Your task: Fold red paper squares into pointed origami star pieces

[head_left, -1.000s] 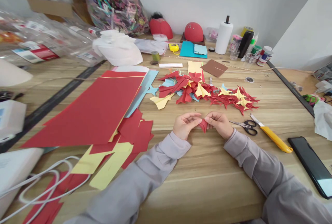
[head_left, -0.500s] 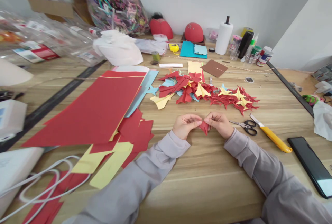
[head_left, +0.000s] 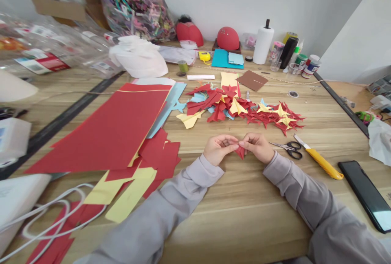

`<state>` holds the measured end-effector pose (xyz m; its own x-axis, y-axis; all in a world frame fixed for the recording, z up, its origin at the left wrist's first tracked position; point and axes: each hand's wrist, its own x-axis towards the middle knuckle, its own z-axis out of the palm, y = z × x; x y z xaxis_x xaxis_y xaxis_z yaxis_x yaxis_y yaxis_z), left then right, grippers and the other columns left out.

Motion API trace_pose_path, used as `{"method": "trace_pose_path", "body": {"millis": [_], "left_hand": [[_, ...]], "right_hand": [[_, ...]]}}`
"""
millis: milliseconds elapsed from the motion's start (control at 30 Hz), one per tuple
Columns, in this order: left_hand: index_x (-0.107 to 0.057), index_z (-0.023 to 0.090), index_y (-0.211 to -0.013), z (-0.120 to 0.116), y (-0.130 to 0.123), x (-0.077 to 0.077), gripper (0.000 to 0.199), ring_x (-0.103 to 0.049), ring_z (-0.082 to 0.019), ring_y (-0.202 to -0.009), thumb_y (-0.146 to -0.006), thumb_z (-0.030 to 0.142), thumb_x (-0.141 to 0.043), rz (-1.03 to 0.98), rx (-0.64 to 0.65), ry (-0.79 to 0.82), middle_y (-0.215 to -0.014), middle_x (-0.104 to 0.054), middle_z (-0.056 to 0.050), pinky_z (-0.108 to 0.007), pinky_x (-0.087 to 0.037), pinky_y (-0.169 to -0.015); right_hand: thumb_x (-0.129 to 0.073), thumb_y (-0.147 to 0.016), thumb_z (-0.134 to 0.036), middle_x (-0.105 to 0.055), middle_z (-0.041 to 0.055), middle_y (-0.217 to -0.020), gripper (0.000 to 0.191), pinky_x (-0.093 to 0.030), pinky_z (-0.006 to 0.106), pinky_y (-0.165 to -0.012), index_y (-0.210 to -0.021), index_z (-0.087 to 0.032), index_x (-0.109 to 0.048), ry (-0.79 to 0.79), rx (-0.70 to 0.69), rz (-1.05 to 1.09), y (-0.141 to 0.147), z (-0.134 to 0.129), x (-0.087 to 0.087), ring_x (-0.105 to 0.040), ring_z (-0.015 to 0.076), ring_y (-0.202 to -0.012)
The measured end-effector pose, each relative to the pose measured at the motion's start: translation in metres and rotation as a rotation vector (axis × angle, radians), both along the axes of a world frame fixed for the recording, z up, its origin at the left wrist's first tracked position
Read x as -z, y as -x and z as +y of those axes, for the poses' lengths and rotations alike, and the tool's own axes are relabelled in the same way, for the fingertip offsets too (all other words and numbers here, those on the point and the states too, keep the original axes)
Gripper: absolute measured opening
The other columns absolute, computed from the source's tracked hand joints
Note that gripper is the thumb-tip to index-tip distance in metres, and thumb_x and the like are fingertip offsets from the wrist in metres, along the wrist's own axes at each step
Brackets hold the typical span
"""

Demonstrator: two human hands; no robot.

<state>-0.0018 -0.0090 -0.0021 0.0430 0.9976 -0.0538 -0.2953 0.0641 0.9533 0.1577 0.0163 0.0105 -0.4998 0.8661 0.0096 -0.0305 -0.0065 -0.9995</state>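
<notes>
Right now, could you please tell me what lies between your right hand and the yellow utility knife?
In the head view, a pair of black-handled scissors lies there, its blades pointing toward the hand.

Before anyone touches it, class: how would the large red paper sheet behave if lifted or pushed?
The large red paper sheet looks thin, so it would probably droop at its corners when lifted. It is likely light for its size. Pushed, it may slide over the light blue paper beneath it, perhaps shifting that too.

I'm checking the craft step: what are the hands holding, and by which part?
The left hand and right hand pinch a small folded red paper by its upper end; its point hangs below.
</notes>
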Motion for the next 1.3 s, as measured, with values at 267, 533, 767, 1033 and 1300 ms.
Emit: {"method": "trace_pose_path", "body": {"millis": [267, 533, 767, 1033, 1300], "left_hand": [[-0.067, 0.012, -0.070, -0.0007, -0.0009, -0.0045, 0.031, -0.062, -0.012, -0.052, -0.047, 0.026, -0.083, -0.124, 0.027, 0.103, -0.058, -0.067, -0.002, -0.024, -0.053, -0.051], [-0.067, 0.011, -0.070, -0.0015, -0.0014, -0.0081, 0.033, -0.064, -0.014, -0.054, -0.045, 0.025, -0.084, -0.208, 0.006, 0.144, -0.063, -0.070, -0.004, -0.024, -0.055, -0.050], [-0.068, 0.013, -0.076, -0.0023, -0.0029, -0.0033, 0.033, -0.064, -0.014, -0.059, -0.047, 0.021, -0.082, -0.131, 0.003, 0.016, -0.067, -0.070, -0.004, -0.026, -0.056, -0.055], [-0.069, 0.013, -0.074, -0.0024, -0.0038, -0.0011, 0.030, -0.063, -0.013, -0.055, -0.050, 0.026, -0.081, -0.091, -0.031, 0.027, -0.064, -0.069, -0.003, -0.027, -0.056, -0.057], [-0.067, 0.012, -0.067, -0.0006, -0.0059, -0.0062, 0.031, -0.061, -0.013, -0.051, -0.048, 0.032, -0.082, -0.202, -0.129, 0.123, -0.059, -0.067, -0.002, -0.026, -0.053, -0.051]], "right_hand": [[-0.070, -0.066, -0.048, -0.056, -0.0032, -0.046, 0.036, -0.038, 0.021, -0.045, -0.058, -0.016, -0.056, 0.097, 0.042, 0.042, -0.0003, 0.0019, 0.0007, -0.049, 0.0077, -0.042], [-0.072, -0.064, -0.047, -0.056, -0.0036, -0.045, 0.036, -0.038, 0.021, -0.044, -0.056, -0.016, -0.055, 0.117, 0.093, 0.088, 0.0001, 0.0028, 0.0012, -0.048, 0.0077, -0.041], [-0.070, -0.067, -0.046, -0.055, -0.0036, -0.044, 0.035, -0.037, 0.020, -0.043, -0.056, -0.017, -0.053, 0.094, 0.178, 0.098, 0.0007, 0.0044, 0.0029, -0.046, 0.0073, -0.040], [-0.068, -0.068, -0.048, -0.056, -0.0034, -0.048, 0.035, -0.038, 0.021, -0.045, -0.061, -0.017, -0.055, 0.066, 0.133, 0.070, 0.0015, 0.0022, -0.0012, -0.048, 0.0076, -0.042], [-0.075, -0.062, -0.039, -0.060, -0.0033, -0.058, 0.029, -0.044, 0.023, -0.051, -0.071, -0.017, -0.058, 0.064, 0.064, 0.074, 0.0004, 0.0003, 0.0008, -0.051, 0.0079, -0.048]]}}
